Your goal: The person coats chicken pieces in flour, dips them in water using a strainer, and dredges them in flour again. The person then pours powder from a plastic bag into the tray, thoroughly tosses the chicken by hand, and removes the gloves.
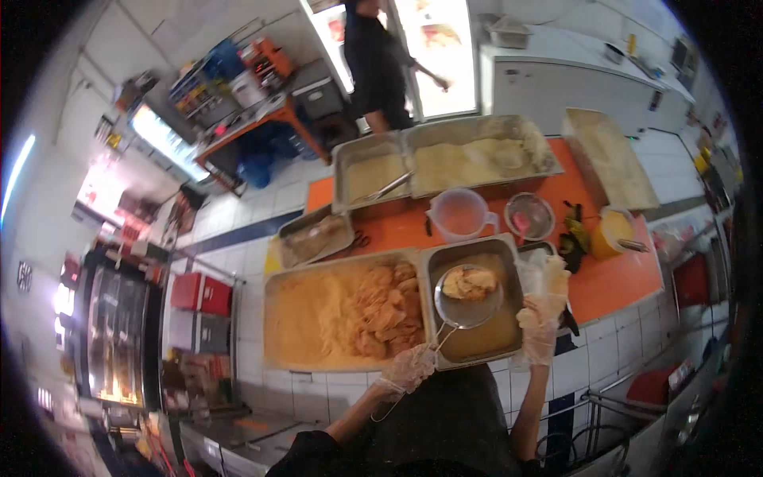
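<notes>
My left hand (409,371), in a clear plastic glove, grips the wire handle of a round mesh strainer (468,316). A piece of battered, chicken-like meat (470,282) rests in the strainer. Below it is a deep metal pan (477,349) of cloudy brownish liquid. My right hand (541,319), gloved too, is raised beside that pan's right edge. Pale matter and clear plastic show around its fingers; whether it holds something is unclear. Left of the liquid, a wide metal pan (267,322) contains orange-tan flour (307,316) and a heap of coated meat pieces (390,310).
Across the orange tabletop (620,271) stand two flour pans (408,152) with metal tongs (390,186), a small tray (289,262), a plastic jug (459,214), a metal bowl (529,216) and a yellow container (611,232). Another person (378,65) stands beyond, near a lit fridge.
</notes>
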A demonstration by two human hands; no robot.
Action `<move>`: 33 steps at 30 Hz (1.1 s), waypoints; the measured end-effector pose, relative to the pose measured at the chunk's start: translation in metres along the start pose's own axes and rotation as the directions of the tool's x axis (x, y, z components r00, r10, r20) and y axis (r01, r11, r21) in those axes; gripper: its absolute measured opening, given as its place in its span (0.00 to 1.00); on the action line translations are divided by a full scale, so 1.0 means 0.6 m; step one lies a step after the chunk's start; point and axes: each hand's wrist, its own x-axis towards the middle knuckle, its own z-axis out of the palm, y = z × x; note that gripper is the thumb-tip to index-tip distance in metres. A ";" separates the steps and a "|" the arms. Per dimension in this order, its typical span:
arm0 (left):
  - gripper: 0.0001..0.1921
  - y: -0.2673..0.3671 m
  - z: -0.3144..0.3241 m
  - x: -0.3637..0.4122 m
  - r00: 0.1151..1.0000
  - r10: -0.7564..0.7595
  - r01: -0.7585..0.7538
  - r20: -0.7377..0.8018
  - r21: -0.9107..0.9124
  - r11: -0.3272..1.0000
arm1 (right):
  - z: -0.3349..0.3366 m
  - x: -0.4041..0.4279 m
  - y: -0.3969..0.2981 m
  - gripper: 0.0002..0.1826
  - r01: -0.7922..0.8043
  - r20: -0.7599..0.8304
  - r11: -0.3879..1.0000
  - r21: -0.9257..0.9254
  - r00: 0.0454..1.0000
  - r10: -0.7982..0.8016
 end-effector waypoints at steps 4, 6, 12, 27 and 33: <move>0.25 -0.016 -0.046 -0.075 0.987 0.084 -0.029 -0.140 0.356 0.934 | 0.014 0.003 -0.024 0.17 -0.287 0.151 0.849 0.443 0.958 0.245; 0.26 -0.039 -0.080 -0.120 0.948 0.273 -0.116 -0.161 0.627 0.770 | 0.024 0.003 -0.022 0.17 -0.278 0.198 0.876 0.393 0.956 0.215; 0.25 -0.046 -0.163 -0.177 0.712 0.617 0.146 -0.336 0.930 0.339 | 0.055 0.008 -0.042 0.20 -0.247 0.318 0.892 0.378 0.940 0.126; 0.29 0.023 -0.076 -0.114 0.823 0.361 0.278 -0.439 0.865 0.418 | 0.012 -0.004 -0.068 0.23 -0.371 0.240 0.684 0.628 0.929 0.283; 0.19 0.054 0.002 -0.027 0.825 0.559 -0.163 -0.079 0.915 0.370 | -0.046 0.011 -0.039 0.21 -0.029 -0.187 0.738 -0.674 0.973 -0.133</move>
